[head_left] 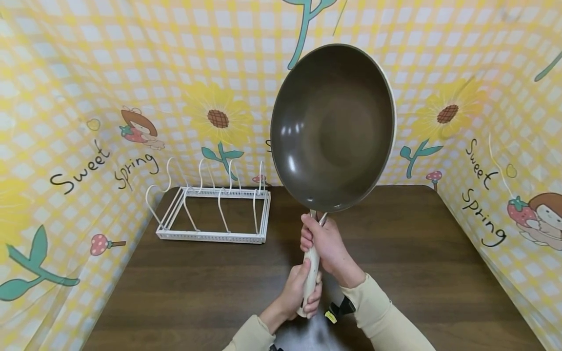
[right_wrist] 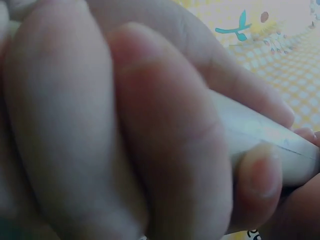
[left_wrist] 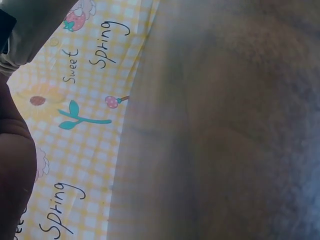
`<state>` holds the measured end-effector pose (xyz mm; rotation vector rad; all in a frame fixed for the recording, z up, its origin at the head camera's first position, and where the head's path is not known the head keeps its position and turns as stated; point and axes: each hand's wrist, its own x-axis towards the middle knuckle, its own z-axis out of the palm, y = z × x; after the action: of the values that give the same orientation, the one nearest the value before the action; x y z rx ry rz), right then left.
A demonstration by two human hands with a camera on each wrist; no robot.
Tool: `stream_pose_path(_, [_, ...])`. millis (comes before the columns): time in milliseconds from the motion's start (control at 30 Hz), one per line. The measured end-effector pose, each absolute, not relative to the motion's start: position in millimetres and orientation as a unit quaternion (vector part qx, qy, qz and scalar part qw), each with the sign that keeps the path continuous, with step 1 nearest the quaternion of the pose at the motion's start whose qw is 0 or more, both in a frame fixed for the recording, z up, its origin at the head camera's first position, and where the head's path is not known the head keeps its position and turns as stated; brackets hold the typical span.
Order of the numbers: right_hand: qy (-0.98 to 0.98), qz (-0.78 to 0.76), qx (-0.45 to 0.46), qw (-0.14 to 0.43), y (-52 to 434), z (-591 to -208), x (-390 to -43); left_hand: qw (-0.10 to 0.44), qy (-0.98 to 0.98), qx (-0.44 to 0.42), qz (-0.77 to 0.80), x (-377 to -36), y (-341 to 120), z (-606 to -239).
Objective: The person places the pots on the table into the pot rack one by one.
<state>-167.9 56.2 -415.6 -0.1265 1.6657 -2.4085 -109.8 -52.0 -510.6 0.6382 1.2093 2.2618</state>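
Above the dark wooden table (head_left: 395, 253), both hands, left hand (head_left: 298, 292) and right hand (head_left: 327, 246), grip the brown round wok's cream handle (head_left: 312, 273), steadying the wok (head_left: 333, 126) upright at twelve o'clock.

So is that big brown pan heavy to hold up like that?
Probably a bit heavy: the deep round dark brown pan is wide, and both the left hand and right hand wrap its cream handle. It looks stiff, holding its shape upright. Its weight sits far above the grip, so it may want to tip.
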Motion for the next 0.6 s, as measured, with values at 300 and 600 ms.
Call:
stream_pose_path(300, [0.586,-0.805,-0.055,0.078,50.3,-421.5,-166.9,0.277,0.428,0.249,0.823,-112.6,-62.1,-512.4])
stream_pose_path(600, [0.611,-0.788,-0.065,0.048,42.0,-423.7,-164.5,0.292,0.437,0.216,0.823,-113.7,-69.8,-511.8])
